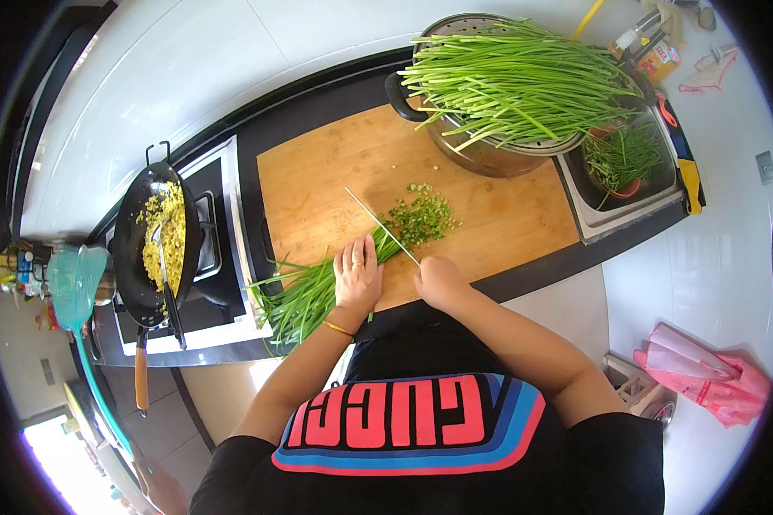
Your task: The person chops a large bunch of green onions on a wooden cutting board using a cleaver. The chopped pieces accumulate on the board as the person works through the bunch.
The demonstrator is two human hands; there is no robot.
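My left hand [358, 276], with a ring and a yellow bracelet, presses down on a bundle of garlic chives [305, 296], its fingers close together over the stalks. The long leaves trail off the board's near left edge. In my right hand [439, 281] is a kitchen knife [386, 230], its handle hidden in my closed fingers. The blade slants away to the left, beside my left fingertips at the cut end of the bundle. Right of the blade lies a heap of chopped chives [423, 216] on the wooden cutting board [318, 184].
A large steel pot [481, 154] heaped with whole chives [511, 81] overlaps the board's far right corner. Beyond it is a sink [605, 227] with greens in a basket [627, 187]. On the left stove sits a wok [130, 225] of scrambled egg [173, 232] with a spatula [172, 305].
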